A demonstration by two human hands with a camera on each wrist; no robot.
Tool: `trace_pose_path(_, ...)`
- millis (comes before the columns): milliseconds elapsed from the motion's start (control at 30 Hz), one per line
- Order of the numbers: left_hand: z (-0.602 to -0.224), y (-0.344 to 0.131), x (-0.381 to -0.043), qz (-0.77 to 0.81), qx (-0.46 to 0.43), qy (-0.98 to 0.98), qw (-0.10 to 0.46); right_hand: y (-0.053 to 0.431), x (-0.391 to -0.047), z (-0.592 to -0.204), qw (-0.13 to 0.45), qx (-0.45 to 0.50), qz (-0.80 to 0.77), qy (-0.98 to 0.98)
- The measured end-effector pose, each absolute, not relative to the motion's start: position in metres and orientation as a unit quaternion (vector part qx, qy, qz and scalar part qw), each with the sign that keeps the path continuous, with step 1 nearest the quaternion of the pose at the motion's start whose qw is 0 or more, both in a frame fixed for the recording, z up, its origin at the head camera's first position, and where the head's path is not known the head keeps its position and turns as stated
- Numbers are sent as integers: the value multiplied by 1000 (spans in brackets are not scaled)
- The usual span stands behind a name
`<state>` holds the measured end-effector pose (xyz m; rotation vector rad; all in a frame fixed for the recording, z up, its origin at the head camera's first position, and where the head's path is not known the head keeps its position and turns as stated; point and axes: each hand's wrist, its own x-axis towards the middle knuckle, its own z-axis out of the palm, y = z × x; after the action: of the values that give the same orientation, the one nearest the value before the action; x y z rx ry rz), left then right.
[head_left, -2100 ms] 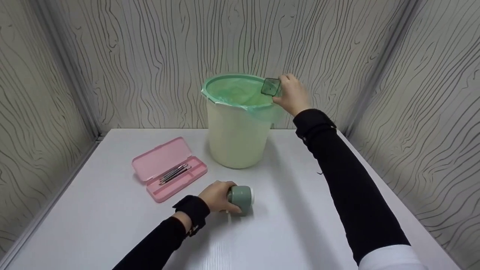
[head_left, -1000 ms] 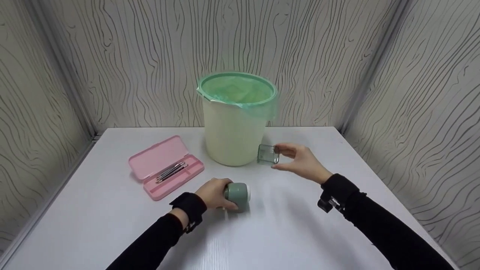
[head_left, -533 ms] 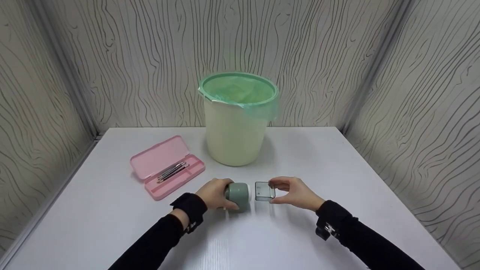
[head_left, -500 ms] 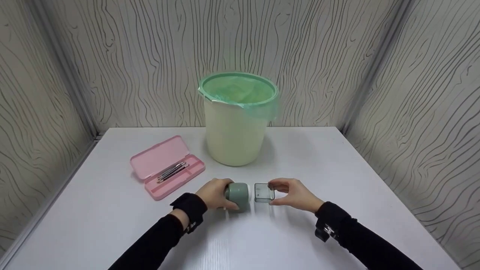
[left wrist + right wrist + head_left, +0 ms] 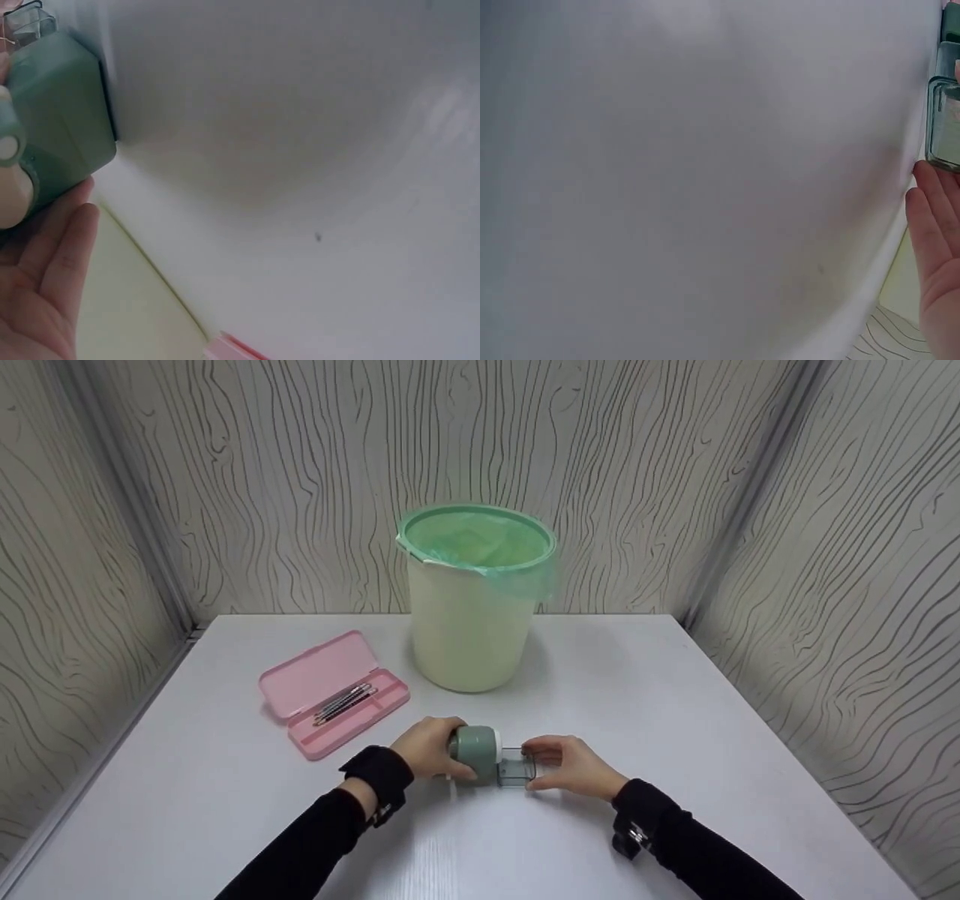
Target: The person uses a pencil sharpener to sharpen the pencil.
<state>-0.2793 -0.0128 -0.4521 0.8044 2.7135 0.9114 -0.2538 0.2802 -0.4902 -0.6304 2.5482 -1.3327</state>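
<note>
My left hand [image 5: 427, 751] grips a green pencil sharpener [image 5: 474, 751] on the white table, thumb on the near side and fingers behind. In the left wrist view the sharpener's body [image 5: 67, 112] shows a crank with a round knob. From the right, my right hand [image 5: 576, 769] pinches a clear, smoky shavings drawer [image 5: 517, 771] between thumb and fingers. The drawer's left end is right at the lower part of the sharpener's white-edged face. At the right wrist view's edge, the drawer [image 5: 946, 124] sits beside the green body, above my fingers [image 5: 930, 217].
Behind the hands stands a tall pale bin [image 5: 469, 637] with a green rim and a green bag liner. To the left lies an open pink pencil case [image 5: 319, 679] holding several pencils [image 5: 345, 703]. Wood-patterned panels [image 5: 315, 472] enclose the table [image 5: 622, 682] at the back and sides.
My right hand has brought the clear drawer from over the bin's rim down to the table and leftward, up to the sharpener. My left hand has kept its hold on the sharpener.
</note>
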Motion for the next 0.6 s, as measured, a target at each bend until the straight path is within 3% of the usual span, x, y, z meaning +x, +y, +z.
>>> trace_pose_path(600,-452,-13,-280,304,267,911,83,264,-264,-482,116,-229,-447,857)
